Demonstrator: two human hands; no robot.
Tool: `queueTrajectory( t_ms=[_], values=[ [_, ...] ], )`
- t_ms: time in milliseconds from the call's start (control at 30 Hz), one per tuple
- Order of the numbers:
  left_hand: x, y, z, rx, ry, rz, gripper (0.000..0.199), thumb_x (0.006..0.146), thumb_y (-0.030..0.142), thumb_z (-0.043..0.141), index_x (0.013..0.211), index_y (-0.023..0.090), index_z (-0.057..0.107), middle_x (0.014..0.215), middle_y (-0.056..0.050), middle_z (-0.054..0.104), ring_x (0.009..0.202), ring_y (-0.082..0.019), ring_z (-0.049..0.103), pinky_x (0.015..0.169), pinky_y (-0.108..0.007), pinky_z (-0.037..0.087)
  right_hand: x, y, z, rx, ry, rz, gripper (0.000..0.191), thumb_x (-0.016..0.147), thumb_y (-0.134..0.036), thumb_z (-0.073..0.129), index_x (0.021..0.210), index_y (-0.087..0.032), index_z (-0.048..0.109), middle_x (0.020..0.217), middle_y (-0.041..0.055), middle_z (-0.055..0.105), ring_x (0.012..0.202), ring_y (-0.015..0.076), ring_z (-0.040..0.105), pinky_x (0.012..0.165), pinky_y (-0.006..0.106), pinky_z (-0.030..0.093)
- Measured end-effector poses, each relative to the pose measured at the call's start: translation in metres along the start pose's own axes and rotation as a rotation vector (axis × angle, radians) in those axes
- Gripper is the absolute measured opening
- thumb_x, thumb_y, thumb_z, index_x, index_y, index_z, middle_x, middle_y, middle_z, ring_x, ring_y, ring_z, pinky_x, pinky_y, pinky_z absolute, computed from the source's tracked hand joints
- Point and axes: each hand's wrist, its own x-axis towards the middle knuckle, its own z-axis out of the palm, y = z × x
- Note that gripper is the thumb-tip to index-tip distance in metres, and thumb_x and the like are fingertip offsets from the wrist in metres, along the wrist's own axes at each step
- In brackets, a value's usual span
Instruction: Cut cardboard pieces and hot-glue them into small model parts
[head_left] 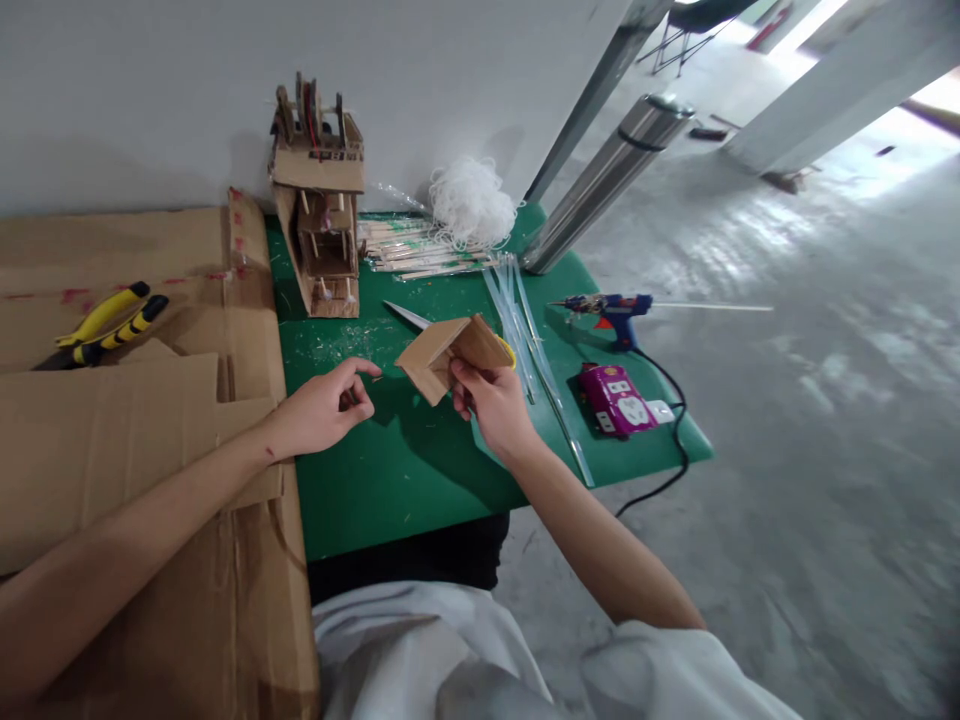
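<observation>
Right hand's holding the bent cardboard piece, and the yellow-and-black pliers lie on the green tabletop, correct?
No: in the head view, the pliers lie on the brown cardboard, not the green tabletop. The right hand does hold the bent cardboard piece.

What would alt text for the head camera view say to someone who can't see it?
A right hand holds a folded piece of cardboard above a green table, the left hand half-curled beside it. Behind stands a tiered cardboard model; to the right are clear sticks, a blue glue gun and a purple power socket.
</observation>
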Motion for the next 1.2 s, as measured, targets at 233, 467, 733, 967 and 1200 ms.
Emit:
queueTrajectory(
  t_ms=[233,467,733,967,1200],
  values=[
    [0.004,0.004,-0.003,0.041,0.096,-0.074,0.029,0.094,0.045,0.056,0.103,0.022,0.073,0.102,-0.004,0.076,0.081,-0.016,0.068,0.071,-0.028,0.051,0.003,-0.005,-0.015,-0.019,-0.023,-0.015,0.03,0.08,-0.045,0.072,0.072,-0.021,0.055,0.049,-0.0046,0.05,0.041,0.0091,0.045,0.036,0.022,0.031],
    [0.002,0.005,-0.007,-0.068,0.207,-0.148,0.038,0.09,0.057,0.061,0.092,0.02,0.07,0.082,-0.001,0.072,0.066,-0.013,0.066,0.062,-0.025,0.051,0.001,-0.001,-0.023,-0.209,-0.127,0.042,0.027,0.082,-0.045,0.069,0.087,-0.02,0.062,0.047,-0.0057,0.05,0.037,0.009,0.043,0.035,0.022,0.029],
    [0.001,0.0,-0.005,-0.139,0.228,-0.045,0.04,0.094,0.058,0.055,0.081,0.021,0.052,0.066,0.002,0.061,0.059,-0.011,0.057,0.057,-0.024,0.045,0.001,0.002,-0.028,-0.343,-0.09,-0.04,0.022,0.085,-0.039,0.062,0.099,-0.022,0.059,0.063,-0.0044,0.058,0.036,0.0079,0.044,0.037,0.025,0.033],
    [-0.003,0.011,-0.007,-0.135,0.194,-0.017,0.041,0.096,0.055,0.053,0.075,0.022,0.046,0.061,0.004,0.056,0.054,-0.01,0.048,0.053,-0.024,0.037,-0.004,0.01,-0.024,-0.65,-0.058,-0.112,0.041,0.089,-0.045,0.056,0.12,-0.019,0.06,0.082,0.0054,0.071,0.067,0.0197,0.065,0.054,0.029,0.045],
    [-0.001,0.015,-0.007,-0.133,0.195,-0.021,0.041,0.095,0.055,0.053,0.072,0.021,0.046,0.059,0.005,0.053,0.053,-0.009,0.046,0.052,-0.023,0.036,-0.018,-0.008,-0.029,-1.203,0.085,-0.133,0.058,0.087,-0.061,0.059,0.128,-0.02,0.057,0.069,0.0014,0.066,0.063,0.0232,0.064,0.058,0.031,0.039]
  ],
)
